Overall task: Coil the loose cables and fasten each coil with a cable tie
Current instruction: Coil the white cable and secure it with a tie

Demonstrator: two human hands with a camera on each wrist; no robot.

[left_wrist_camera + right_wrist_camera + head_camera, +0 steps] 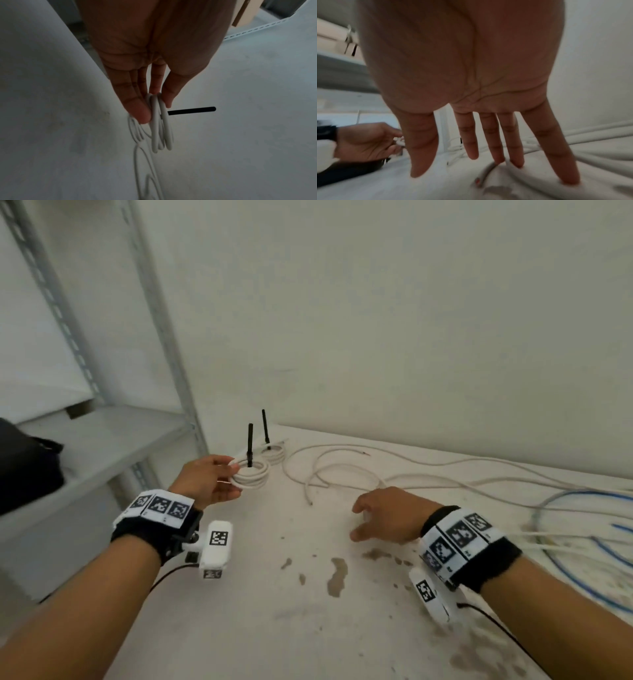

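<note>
My left hand pinches a small coil of white cable between thumb and fingers, just above the table's far left corner. A black cable tie stands up from the coil; in the left wrist view the coil hangs from my fingertips with the tie's tail sticking sideways. A second tied white coil lies behind it. My right hand hovers with straight, spread fingers over a loose white cable; its fingertips touch the cable's cut end.
Blue cable loops and more white strands lie at the right of the stained white table. A metal shelf with a dark bag stands left. The wall runs close behind the table.
</note>
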